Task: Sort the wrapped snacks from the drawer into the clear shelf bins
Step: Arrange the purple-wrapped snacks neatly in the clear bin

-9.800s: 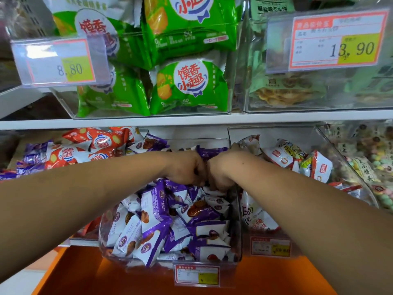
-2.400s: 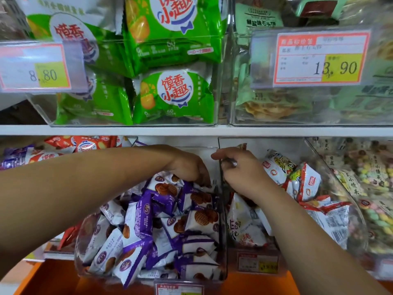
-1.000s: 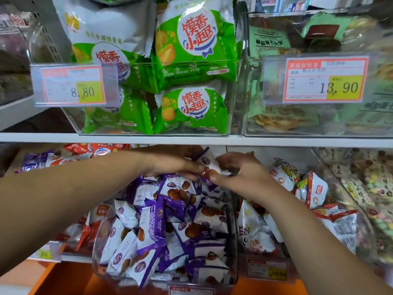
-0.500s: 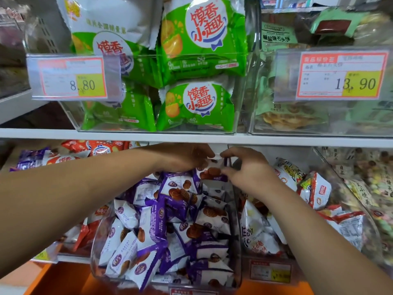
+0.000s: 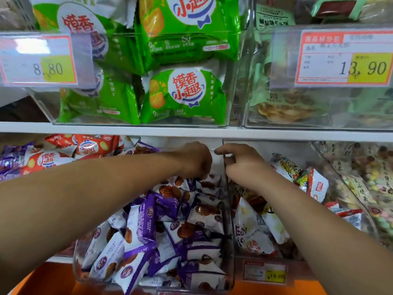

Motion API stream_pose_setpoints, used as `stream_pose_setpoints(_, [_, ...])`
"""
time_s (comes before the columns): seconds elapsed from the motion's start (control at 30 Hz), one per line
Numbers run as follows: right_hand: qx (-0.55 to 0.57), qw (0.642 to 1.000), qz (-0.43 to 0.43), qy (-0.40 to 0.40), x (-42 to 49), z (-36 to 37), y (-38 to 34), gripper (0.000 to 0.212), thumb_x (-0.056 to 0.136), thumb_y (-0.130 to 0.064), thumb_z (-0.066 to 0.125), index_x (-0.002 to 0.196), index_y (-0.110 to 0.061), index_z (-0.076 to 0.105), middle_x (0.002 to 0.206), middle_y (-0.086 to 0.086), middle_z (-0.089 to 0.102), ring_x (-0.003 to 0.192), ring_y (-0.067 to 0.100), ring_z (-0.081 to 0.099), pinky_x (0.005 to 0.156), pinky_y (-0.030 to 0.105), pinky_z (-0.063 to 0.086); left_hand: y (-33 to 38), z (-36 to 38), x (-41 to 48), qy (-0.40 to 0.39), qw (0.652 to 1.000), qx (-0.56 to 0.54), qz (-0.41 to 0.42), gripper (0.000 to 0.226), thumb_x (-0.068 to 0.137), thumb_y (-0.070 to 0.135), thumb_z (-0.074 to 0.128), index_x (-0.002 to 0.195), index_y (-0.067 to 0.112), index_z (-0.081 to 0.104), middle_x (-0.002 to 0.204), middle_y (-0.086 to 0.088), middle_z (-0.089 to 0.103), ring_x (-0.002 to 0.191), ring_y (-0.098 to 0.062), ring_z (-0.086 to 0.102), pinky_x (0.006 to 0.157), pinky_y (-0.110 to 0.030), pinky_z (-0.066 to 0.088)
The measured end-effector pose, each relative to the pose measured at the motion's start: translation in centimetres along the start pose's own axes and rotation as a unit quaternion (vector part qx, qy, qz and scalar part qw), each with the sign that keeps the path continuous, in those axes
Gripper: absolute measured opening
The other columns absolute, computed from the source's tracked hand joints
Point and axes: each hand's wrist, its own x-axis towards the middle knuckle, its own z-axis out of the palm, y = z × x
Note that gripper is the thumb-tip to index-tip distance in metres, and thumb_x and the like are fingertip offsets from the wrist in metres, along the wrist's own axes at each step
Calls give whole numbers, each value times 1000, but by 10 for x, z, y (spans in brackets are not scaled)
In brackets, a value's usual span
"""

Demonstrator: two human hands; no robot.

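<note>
Under the white shelf (image 5: 127,128), your left hand (image 5: 195,160) curls onto the purple snacks (image 5: 140,226) piled in the clear bin (image 5: 230,248) below it, your right hand (image 5: 242,167) curls at its wall, maybe steadying; holding what, I can't tell.

Price tags (image 5: 38,60) read 8.80 and 13.90.

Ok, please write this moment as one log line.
left hand: on purple snacks, grip unclear | right hand: at bin wall, grip unclear | phase: sorting
</note>
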Motion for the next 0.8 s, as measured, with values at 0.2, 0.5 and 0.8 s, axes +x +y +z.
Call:
stream_pose_setpoints(0.2, [21, 999, 9, -33, -2, 3, 3, 47, 97, -4, 48, 129, -35, 63, 105, -10, 52, 66, -2, 42, 46, 9, 27, -3, 7, 11, -68, 997, -17, -16, 13, 90, 16, 73, 96, 22, 81, 99, 5, 77, 91, -13, 71, 91, -38, 59])
stream_pose_setpoints(0.5, [25, 1000, -4, -5, -9, 5, 1, 48, 93, -3, 47, 124, -35, 66, 113, -7, 59, 71, -1, 47, 56, 13, 34, -10, -15, 5, -73, 997, -26, 25, 37, 93, 1, 58, 113, 25, 78, 106, 9, 72, 82, -2, 66, 80, -27, 56])
stream_pose_setpoints(0.8, [29, 999, -21, 35, -28, 6, -10, 29, 94, -19, 66, 121, -27, 71, 100, -18, 57, 102, 7, 54, 88, 18, 38, 3, -20, -27, -50, 996, -44, 63, 32, 95, 6, 61, 116, 23, 77, 115, 4, 75, 98, -15, 70, 87, -35, 58])
